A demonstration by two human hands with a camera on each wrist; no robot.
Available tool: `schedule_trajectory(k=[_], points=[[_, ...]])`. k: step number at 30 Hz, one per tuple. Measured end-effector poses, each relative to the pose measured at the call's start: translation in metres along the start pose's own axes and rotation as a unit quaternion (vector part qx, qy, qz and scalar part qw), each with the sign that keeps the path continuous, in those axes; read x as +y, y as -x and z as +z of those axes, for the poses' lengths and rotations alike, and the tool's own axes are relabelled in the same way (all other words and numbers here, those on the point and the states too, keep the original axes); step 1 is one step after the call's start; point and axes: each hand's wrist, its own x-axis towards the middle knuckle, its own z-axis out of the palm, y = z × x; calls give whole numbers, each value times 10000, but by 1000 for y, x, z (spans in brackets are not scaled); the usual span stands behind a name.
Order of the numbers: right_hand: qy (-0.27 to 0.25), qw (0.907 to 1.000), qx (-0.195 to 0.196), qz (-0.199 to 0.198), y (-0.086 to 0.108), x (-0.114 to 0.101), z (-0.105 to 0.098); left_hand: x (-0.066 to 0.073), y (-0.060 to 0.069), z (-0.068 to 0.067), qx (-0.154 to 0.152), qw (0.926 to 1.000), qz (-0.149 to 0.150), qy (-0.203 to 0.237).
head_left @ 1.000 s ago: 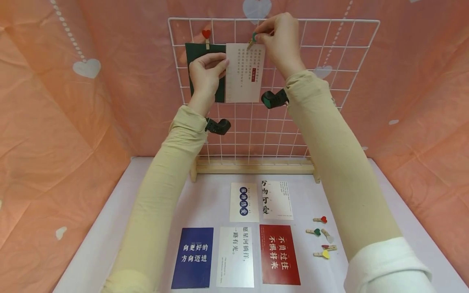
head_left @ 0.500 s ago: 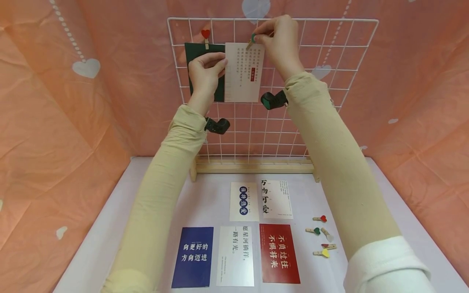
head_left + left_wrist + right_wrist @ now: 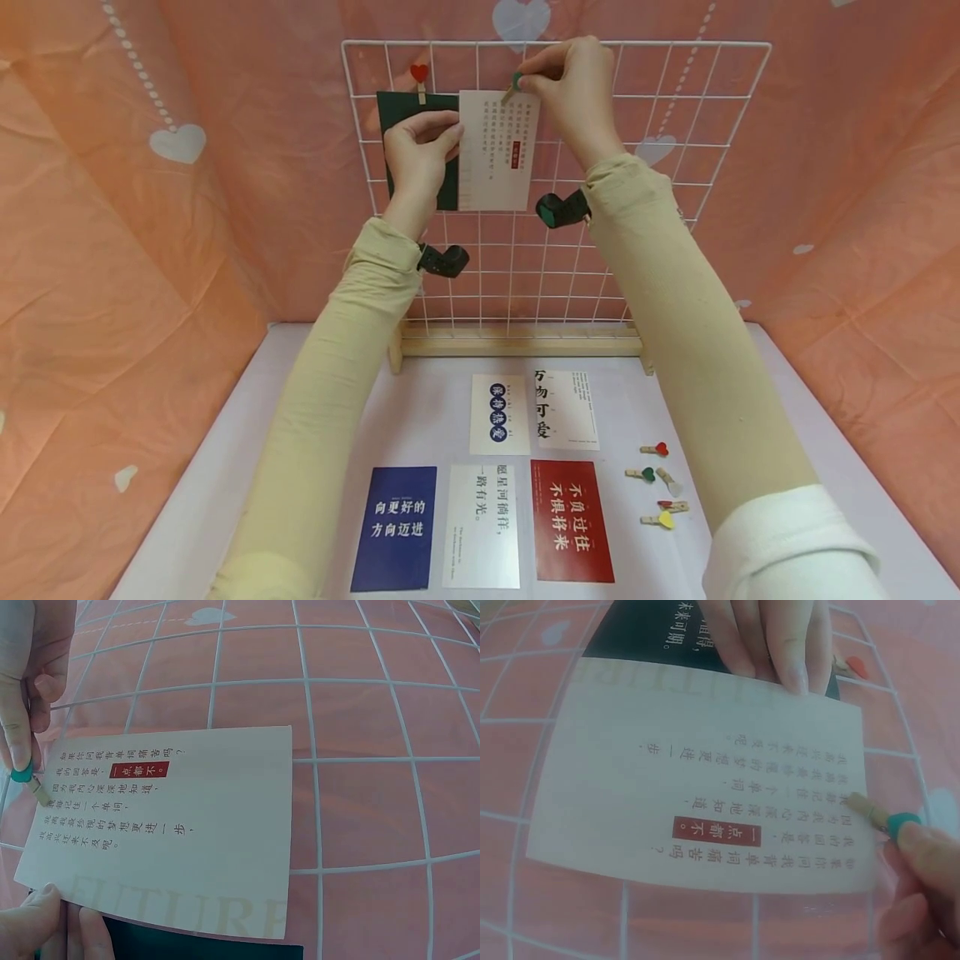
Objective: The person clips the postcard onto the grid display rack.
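A pale card (image 3: pixel 491 187) with printed lines and a red label is held up against the white wire grid (image 3: pixel 697 96). My left hand (image 3: pixel 420 154) pinches its left edge, thumb in front, as the left wrist view also shows. At the top edge, my right hand (image 3: pixel 581 96) pinches a small wooden clothespin (image 3: pixel 870 812) with a green heart. The clothespin sits slantwise over the card's edge; whether it also grips the wire cannot be told. Beside the pale card hangs a dark green card (image 3: pixel 405 103), under a red-heart clothespin (image 3: pixel 420 77), partly hidden by my left hand.
The grid stands in a wooden base (image 3: pixel 521 346) on a white table (image 3: pixel 300 400). Several cards lie in front, including a blue card (image 3: pixel 394 558) and a red card (image 3: pixel 573 562). Several heart clothespins (image 3: pixel 660 521) lie to the right. Pink cloth (image 3: pixel 247 167) hangs around.
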Motion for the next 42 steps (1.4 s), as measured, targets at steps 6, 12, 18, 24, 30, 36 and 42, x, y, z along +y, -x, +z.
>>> schedule_trajectory(k=[6, 12, 18, 24, 30, 36, 42], points=[[-231, 9997, -60, 28, 0, 3, -2, 0, 0, -1, -24, 10000, -36, 76], [-348, 9991, -167, 154, -2, 6, -6, 0, -1, -2, -51, 9999, -89, 128], [-411, 9989, -173, 155, -1, 9, -6, -2, -2, -3, -98, 9998, -91, 130], [-705, 9970, -149, 279, 1, 13, -7, -1, -2, -6, -106, 9997, -143, 170], [-603, 9977, -109, 276, 1, 18, -9, -3, -1, -7, -127, 9994, -213, 228], [-786, 9963, -133, 325, 2, 20, -9, -6, 0, -6, -210, 9985, -376, 332], [-923, 9948, -191, 394, 4, 21, -8, -7, 0, -7, -226, 9981, -338, 472]])
